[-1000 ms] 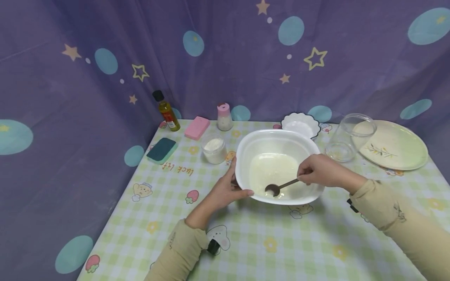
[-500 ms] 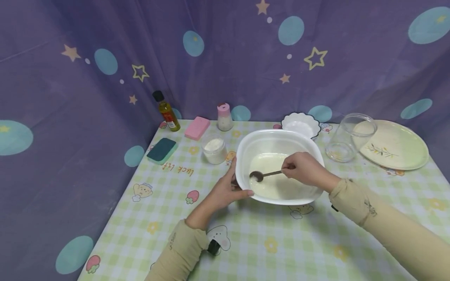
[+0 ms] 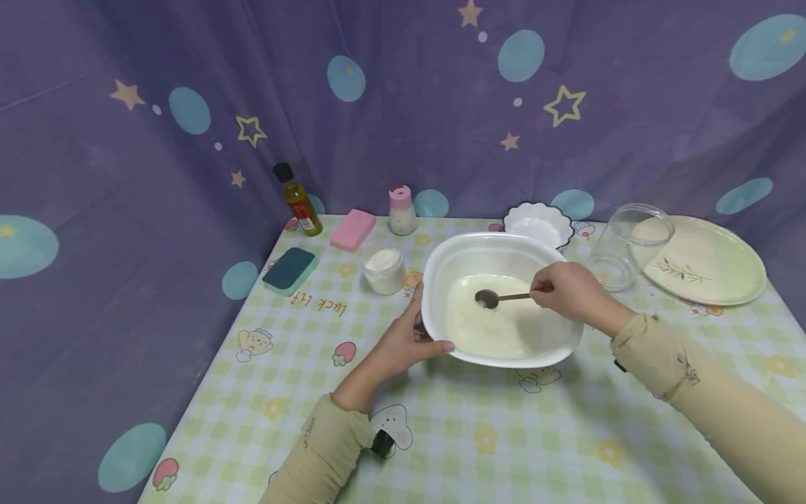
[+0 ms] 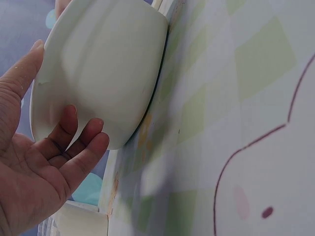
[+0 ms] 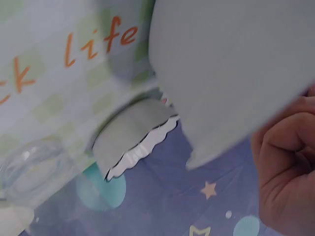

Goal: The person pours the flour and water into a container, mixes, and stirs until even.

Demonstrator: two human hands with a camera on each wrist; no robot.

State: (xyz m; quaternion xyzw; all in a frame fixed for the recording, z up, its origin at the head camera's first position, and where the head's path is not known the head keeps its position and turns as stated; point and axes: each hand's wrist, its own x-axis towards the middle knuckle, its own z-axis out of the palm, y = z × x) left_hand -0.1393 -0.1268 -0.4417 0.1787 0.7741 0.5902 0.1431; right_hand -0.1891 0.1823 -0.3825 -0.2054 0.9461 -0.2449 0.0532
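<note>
A white basin [image 3: 488, 253] stands on the table with a pale, milky liquid [image 3: 481, 332] covering its bottom. My left hand [image 3: 401, 343] holds the basin's near left side. In the left wrist view, the thumb of that hand [image 4: 37, 147] lies at the rim and the bent fingers touch the outer wall. A small dark brown spoon [image 3: 488, 299] is pinched by its handle end in my right hand [image 3: 571, 292], over the basin's right part. The spoon's bowl is at the liquid. The basin wall [image 5: 226, 73] hides the spoon from the right wrist view.
Behind the basin sits a scalloped white dish [image 3: 538, 222]. To the right are a clear plastic jar [image 3: 630, 241] and an oval plate [image 3: 724, 262]. Leftward stand a jar of white powder [image 3: 384, 271], a pink-topped shaker [image 3: 401, 210], an oil bottle [image 3: 301, 204], a pink sponge [image 3: 353, 229] and a green sponge [image 3: 291, 270].
The spoon in my right hand has swept from the near side of the liquid to the left, then back rightward and away from me. My left hand keeps its place on the basin.
</note>
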